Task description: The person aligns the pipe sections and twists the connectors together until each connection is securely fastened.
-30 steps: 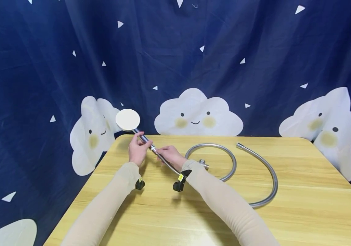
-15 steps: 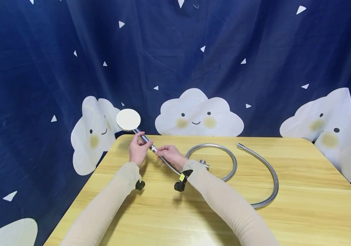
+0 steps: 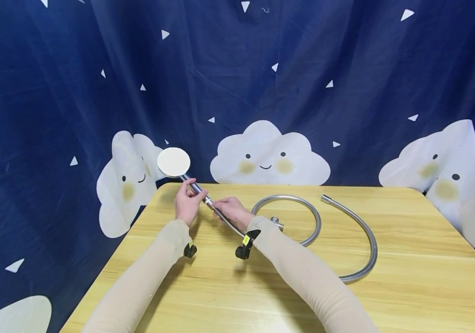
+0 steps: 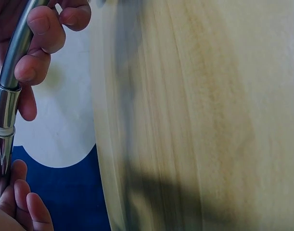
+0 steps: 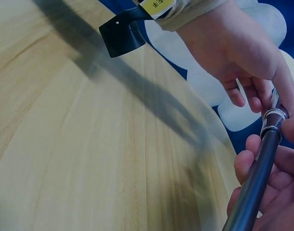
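Observation:
A hand shower with a round white face (image 3: 173, 162) is raised at the table's far left, its chrome handle (image 3: 193, 186) slanting down to the right. The left hand (image 3: 186, 205) grips that handle between thumb and fingers. Just below, the right hand (image 3: 232, 211) pinches the upper end of a metal shower hose (image 3: 228, 223) at the joint. In the left wrist view the hose's chrome nut (image 4: 5, 107) meets the handle end, in line with it, with a pale ring between. From the right wrist, the hose (image 5: 255, 187) lies across the right hand's curled fingers.
More hose (image 3: 318, 222) loops over the wooden table (image 3: 412, 277), partly hidden by the right forearm. Its free end has a metal connector (image 3: 325, 198). A small metal fitting (image 3: 277, 223) lies inside the loop. Behind the table hangs a blue curtain (image 3: 358, 92) with clouds.
Slight shifts of the right fingers show at the hose joint. The left hand and the hand shower stay almost in place.

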A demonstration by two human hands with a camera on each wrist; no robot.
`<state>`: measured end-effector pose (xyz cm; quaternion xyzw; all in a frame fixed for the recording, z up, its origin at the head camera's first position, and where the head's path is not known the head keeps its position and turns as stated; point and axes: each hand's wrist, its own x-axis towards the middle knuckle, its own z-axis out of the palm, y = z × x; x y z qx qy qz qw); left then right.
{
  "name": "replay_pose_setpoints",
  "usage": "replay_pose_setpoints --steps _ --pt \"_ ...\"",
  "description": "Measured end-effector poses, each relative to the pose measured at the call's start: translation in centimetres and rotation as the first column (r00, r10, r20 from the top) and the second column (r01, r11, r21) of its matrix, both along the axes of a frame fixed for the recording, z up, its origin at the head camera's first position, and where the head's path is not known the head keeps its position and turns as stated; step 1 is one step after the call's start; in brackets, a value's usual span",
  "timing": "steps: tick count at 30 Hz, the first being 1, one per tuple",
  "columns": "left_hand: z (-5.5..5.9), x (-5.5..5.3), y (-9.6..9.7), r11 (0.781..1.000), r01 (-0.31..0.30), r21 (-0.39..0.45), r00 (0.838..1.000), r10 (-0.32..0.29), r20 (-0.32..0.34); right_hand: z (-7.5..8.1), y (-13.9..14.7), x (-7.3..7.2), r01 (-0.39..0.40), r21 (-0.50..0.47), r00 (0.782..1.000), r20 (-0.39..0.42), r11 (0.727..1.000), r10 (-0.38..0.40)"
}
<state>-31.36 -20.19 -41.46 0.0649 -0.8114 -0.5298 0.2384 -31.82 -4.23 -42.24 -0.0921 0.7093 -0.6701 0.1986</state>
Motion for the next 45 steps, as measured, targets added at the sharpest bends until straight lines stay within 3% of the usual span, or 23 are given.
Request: replay_pose_setpoints --steps 15,34,45 --pt "-0.04 -0.15 -0.13 1.0 0.002 -0.022 1.0 -0.002 -0.008 0.08 -0.31 0.23 0.019 0.002 0.992 -0.121 1.0 -0.019" --pt "0.21 -0.33 0.07 1.0 0.007 -0.015 1.0 -0.007 -0.01 0.11 -0.56 -0.11 0.081 0.036 0.989 -0.126 0.996 -0.075" --pt "-0.06 -0.05 0.35 1.0 0.008 0.016 1.0 -0.008 -0.027 0.16 -0.29 0.28 0.063 0.059 0.993 -0.105 0.996 -0.057"
